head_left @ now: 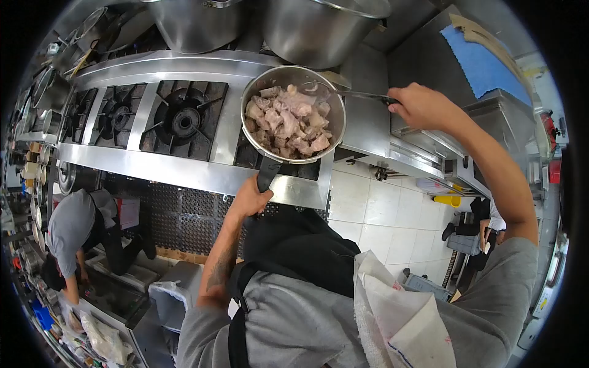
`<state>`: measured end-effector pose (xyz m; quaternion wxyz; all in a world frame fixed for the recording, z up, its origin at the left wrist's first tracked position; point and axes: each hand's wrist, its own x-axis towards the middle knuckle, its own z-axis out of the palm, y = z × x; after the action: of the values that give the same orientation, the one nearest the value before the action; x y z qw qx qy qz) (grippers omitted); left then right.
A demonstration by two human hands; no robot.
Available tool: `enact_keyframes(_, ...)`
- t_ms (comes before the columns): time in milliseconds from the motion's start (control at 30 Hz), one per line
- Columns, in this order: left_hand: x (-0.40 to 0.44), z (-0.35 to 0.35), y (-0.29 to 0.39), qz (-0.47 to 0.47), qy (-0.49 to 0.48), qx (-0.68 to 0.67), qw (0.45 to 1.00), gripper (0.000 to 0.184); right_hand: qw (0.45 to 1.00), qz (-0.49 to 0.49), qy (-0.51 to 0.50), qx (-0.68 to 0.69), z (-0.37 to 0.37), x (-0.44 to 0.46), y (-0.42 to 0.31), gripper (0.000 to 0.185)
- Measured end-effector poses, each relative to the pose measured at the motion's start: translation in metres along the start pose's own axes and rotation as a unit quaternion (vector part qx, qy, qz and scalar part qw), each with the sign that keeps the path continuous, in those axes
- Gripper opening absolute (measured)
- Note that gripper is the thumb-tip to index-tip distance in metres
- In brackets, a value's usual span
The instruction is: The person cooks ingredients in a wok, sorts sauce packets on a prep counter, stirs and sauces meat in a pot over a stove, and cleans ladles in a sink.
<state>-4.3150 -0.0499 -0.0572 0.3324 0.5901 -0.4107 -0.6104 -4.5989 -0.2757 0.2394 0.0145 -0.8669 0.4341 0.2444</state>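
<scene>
A round metal pot (247,95) sits on the burner at the right end of the stove, filled with chunks of pale, partly browned meat (288,119). My left hand (248,196) is wrapped round the black pot handle (268,173), which points toward me. In my right hand (417,105), at the right of the pot, is the dark handle of a long metal spoon (362,94). The spoon reaches over the pot's right rim, and its head lies at the upper right edge of the meat, partly hidden.
Two large stockpots (322,34) stand behind the pot. Bare burners (184,119) line the stove to the left. A person (80,221) bends over at the lower left; another (491,224) is at the far right. A blue cloth (481,64) lies at the upper right.
</scene>
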Motion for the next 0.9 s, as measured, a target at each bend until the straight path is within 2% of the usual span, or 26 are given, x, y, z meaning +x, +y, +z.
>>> enact_keyframes(33,0.001,-0.002,0.001,0.01,-0.004,0.011,1.0,0.029,1.0,0.0,0.002,-0.004,-0.004,0.008,-0.01,0.029)
enact_keyframes(100,0.002,-0.002,-0.004,0.015,0.003,0.018,1.0,0.029,0.992,-0.063,0.039,-0.103,-0.006,0.035,-0.025,0.028)
enact_keyframes(167,0.002,0.0,-0.004,0.018,0.014,0.028,0.999,0.03,0.979,-0.115,0.084,-0.143,-0.005,0.073,-0.063,0.029)
enact_keyframes(233,0.002,0.001,-0.002,0.014,0.001,0.029,0.999,0.03,0.981,-0.14,0.083,-0.106,0.011,0.119,-0.096,0.028)
enact_keyframes(300,0.001,-0.001,-0.001,0.013,0.01,0.034,0.999,0.031,0.964,-0.22,0.059,-0.136,0.051,0.141,-0.138,0.025)
enact_keyframes(367,0.001,-0.001,-0.003,0.015,0.015,0.034,0.999,0.031,0.942,-0.283,0.115,-0.135,0.076,0.091,-0.169,0.028)
enact_keyframes(433,0.003,0.001,-0.01,0.027,0.033,0.02,0.999,0.032,0.934,-0.315,0.102,-0.132,0.086,0.053,-0.157,0.037)
enact_keyframes(500,0.003,0.001,-0.012,0.035,0.04,0.017,0.998,0.033,0.96,-0.241,0.081,-0.12,0.082,0.023,-0.136,0.047)
enact_keyframes(567,0.002,0.002,-0.014,0.037,0.05,0.013,0.998,0.033,0.961,-0.223,0.027,-0.163,0.058,0.001,-0.111,0.053)
enact_keyframes(633,0.002,-0.001,-0.008,0.018,0.024,0.011,0.999,0.034,0.97,-0.181,0.034,-0.158,0.02,-0.021,-0.101,0.055)
enact_keyframes(700,0.002,-0.001,-0.004,0.012,0.012,-0.007,1.0,0.034,0.98,-0.148,0.035,-0.126,-0.003,-0.034,-0.085,0.056)
enact_keyframes(800,0.001,-0.001,0.0,0.007,-0.005,-0.039,0.999,0.033,0.984,-0.151,0.056,-0.077,-0.037,-0.066,-0.06,0.054)
enact_keyframes(867,0.002,0.0,0.003,0.007,-0.014,-0.049,0.999,0.032,0.99,-0.11,-0.011,-0.084,-0.054,-0.08,-0.054,0.043)
enact_keyframes(900,0.002,0.0,0.004,-0.003,-0.023,-0.048,0.999,0.032,0.991,-0.109,-0.014,-0.081,-0.045,-0.079,-0.056,0.043)
